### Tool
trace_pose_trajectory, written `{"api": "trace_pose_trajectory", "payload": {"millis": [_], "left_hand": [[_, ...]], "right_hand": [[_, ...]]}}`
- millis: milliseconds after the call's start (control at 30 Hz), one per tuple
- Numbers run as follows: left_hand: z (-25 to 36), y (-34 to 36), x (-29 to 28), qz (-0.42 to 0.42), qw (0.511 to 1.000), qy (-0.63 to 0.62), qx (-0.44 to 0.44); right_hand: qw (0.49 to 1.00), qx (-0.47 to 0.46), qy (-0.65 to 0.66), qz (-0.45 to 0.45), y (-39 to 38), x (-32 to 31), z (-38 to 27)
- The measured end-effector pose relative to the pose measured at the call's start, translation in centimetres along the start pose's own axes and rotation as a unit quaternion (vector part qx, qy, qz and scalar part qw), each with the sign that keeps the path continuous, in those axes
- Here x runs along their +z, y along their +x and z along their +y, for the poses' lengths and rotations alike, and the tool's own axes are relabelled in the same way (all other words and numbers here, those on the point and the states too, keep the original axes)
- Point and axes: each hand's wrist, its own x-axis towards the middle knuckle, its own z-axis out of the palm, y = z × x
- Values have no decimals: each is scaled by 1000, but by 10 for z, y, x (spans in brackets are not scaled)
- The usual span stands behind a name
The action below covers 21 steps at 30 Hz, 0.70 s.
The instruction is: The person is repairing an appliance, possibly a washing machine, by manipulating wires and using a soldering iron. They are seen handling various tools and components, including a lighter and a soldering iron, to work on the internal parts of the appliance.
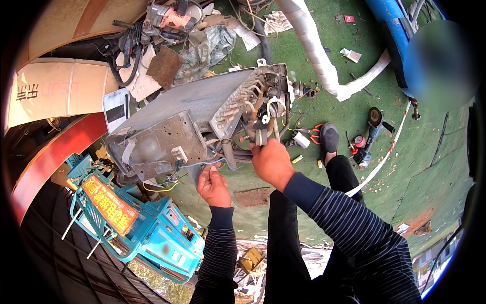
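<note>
An opened air-conditioner unit point(167, 134) lies tilted in front of me, with a dusty metal side plate and a finned coil point(202, 93). Copper return bends point(235, 104) line the coil's right end, beside a cluster of pipes and wires. My left hand point(213, 186) pinches at a blue wire point(195, 164) that runs along the unit's lower edge. My right hand point(275, 163) is closed at the lower pipes; its fingers hide what they grip. A black-and-tan band point(261, 137) shows just above that hand.
Right of my shoe lie red-handled pliers point(316, 134), an angle grinder point(372, 133) and a small red can point(359, 141). A white wrapped pipe point(316, 53) crosses the green floor point(405, 167). At lower left stands a teal machine point(167, 240); cardboard point(61, 88) is behind.
</note>
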Motion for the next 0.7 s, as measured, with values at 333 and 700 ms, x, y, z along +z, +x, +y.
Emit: {"api": "trace_pose_trajectory", "payload": {"millis": [333, 700], "left_hand": [[-4, 0, 2, 3, 1000, -1, 3], [-8, -1, 1, 1, 1000, -4, 5]], "right_hand": [[999, -25, 29, 19, -8, 0, 3], [1000, -21, -9, -9, 0, 0, -1]]}}
